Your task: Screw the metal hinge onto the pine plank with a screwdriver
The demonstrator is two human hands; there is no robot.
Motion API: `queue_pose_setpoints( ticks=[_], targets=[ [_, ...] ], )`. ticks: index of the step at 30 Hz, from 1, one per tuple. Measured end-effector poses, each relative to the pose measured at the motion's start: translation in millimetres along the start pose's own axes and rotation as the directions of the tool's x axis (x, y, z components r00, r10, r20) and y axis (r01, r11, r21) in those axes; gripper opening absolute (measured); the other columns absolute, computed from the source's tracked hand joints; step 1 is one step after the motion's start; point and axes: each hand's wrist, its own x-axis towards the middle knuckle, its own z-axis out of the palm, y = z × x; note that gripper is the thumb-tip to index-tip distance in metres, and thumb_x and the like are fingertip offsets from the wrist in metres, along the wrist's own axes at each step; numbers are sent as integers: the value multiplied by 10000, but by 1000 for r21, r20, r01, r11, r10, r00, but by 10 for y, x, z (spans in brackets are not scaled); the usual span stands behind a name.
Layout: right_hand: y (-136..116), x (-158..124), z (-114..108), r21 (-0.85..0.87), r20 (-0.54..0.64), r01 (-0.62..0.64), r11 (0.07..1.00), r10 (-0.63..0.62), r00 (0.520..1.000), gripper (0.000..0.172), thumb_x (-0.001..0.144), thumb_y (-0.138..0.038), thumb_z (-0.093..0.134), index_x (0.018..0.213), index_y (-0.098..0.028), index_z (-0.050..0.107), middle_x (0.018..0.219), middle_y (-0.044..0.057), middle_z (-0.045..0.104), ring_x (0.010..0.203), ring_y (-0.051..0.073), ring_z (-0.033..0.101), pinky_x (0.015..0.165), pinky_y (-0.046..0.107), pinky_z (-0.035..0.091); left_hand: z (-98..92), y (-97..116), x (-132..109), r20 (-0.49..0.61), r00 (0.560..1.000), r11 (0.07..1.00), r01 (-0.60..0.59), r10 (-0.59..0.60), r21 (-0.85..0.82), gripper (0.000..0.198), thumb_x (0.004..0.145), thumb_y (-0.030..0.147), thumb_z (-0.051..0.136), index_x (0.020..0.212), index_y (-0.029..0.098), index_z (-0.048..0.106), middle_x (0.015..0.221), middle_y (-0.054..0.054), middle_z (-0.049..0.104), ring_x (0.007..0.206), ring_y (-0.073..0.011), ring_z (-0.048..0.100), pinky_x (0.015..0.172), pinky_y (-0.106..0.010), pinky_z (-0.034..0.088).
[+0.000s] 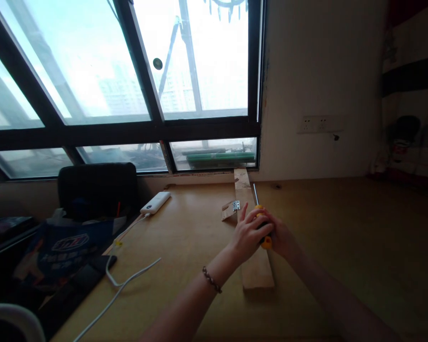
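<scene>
Screwdriver: yellow and black handle, slim straight bare-metal shank, looks smooth and fairly bright. Handle is chunky, mostly covered by fingers; yellow shows at both ends, black in the middle. Tip points away from the person, toward the plank's far end, slightly left-leaning. Tip shape too small to read.

Location: above the near half of the wooden plank, over its right edge. Left hand is wrapped round the handle from the plank's left side, index finger sticking up; right hand grips the same handle from the right. Beaded bracelet on the left wrist.

Metal hinge with visible holes at the plank's left edge, just past the left hand, on a small tilted wood piece. Can't tell if it's fastened.

Well left of the plank: white power bank, white cable plugged in. Window beyond the plank's far end.
</scene>
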Motion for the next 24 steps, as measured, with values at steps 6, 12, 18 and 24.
queue_pose_setpoints(
  ticks=[6,12,18,24],
  targets=[
    [42,-115,-391,655,-148,-186,732,366,919,256,676,-422,611,712,-171,580,538,-33,524,473,79,493,457,191,420,249,31,-484,-156,984,991,102,-87,89,456,773,105,491,1183,306,504,1204,-65,444,1191,-212,379,1031,-447,282],
    [357,-62,-901,-117,-544,-489,865,356,760,215,650,-359,605,620,-146,598,582,35,614,578,143,571,470,202,358,282,-290,-573,-217,701,718,573,-679,-395,332,778,156,488,1109,172,505,1126,-114,509,1092,-215,473,936,-398,387],
    [409,-130,-838,-654,-555,-644,397,326,765,296,704,-383,522,862,-171,657,874,126,675,806,235,626,555,247,378,476,-313,-644,64,289,178,733,-955,-656,164,683,195,578,829,122,580,846,-93,608,822,-196,574,764,-315,456],
    [414,-137,-799,-701,-553,-651,289,356,753,345,747,-380,471,974,-171,627,957,153,650,875,256,616,634,295,425,508,-281,-643,384,180,-205,607,-906,-768,150,637,185,629,763,107,612,744,-77,649,727,-185,604,698,-288,469]
  ],
)
